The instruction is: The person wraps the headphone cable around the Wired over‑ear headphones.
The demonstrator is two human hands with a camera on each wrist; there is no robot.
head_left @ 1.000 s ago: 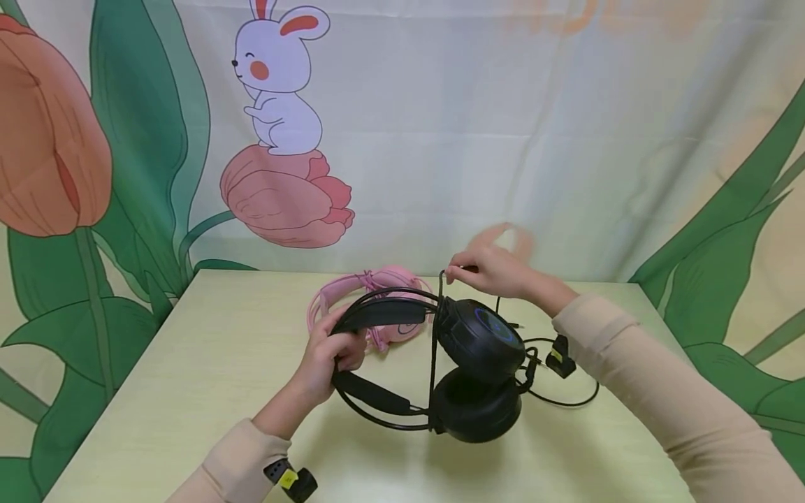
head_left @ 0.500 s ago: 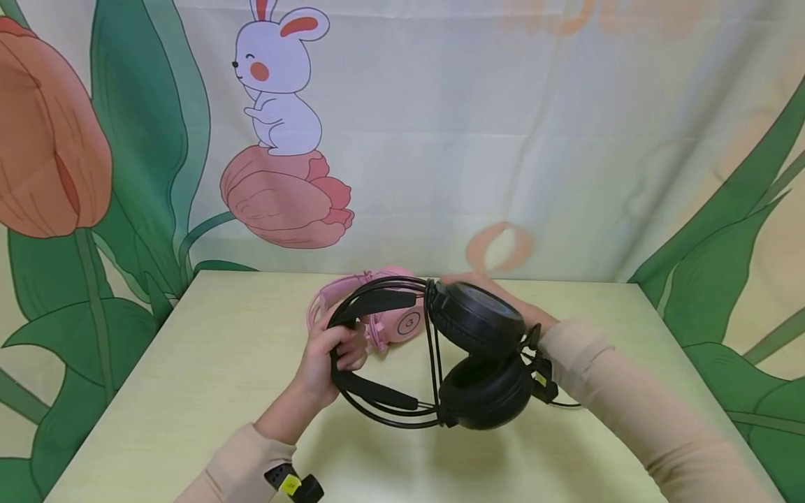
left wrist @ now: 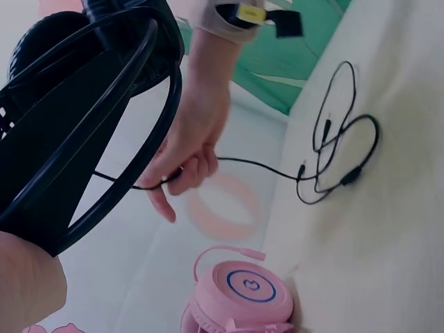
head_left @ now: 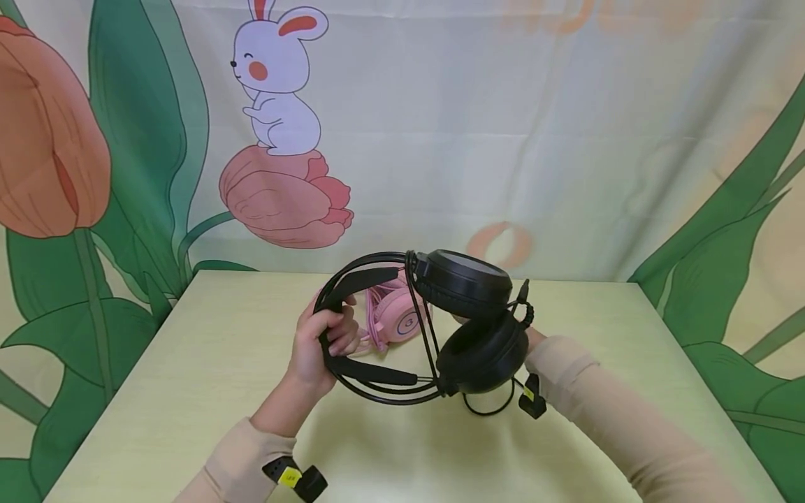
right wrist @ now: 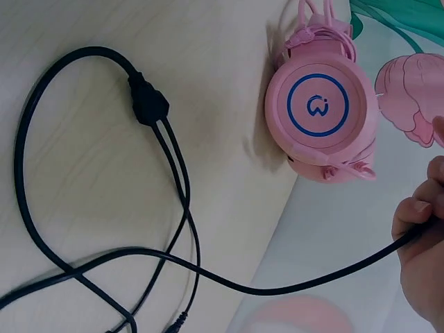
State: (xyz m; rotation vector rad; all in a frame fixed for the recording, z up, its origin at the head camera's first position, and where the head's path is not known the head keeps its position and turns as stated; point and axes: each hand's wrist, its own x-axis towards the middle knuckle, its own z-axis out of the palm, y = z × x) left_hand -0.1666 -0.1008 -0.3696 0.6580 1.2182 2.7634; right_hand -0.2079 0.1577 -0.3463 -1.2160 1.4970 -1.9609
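My left hand (head_left: 314, 346) grips the headband of a black headset (head_left: 484, 353) above the table, its ear cups pointing right. Strands of black cable (head_left: 423, 321) run across the gap between headband and ear cups. Behind the cups in the head view, my right hand is mostly hidden, with its wrist (head_left: 536, 339) showing at the right. The left wrist view shows the right hand (left wrist: 191, 146) with fingers curled around the cable. From that hand (right wrist: 423, 257), the cable (right wrist: 257, 290) stretches off to the left in the right wrist view.
A pink headset (head_left: 400, 320), its cable bundled, lies on the pale table (head_left: 207, 377) behind the black one. The black cable's splitter (right wrist: 149, 104) and plug ends (left wrist: 326, 128) lie loose on the tabletop. A printed curtain (head_left: 428, 140) hangs behind.
My right hand has moved from above the upper ear cup down behind the cups, carrying the cable round. More strands cross the headset. My left hand has raised and tilted the headset slightly.
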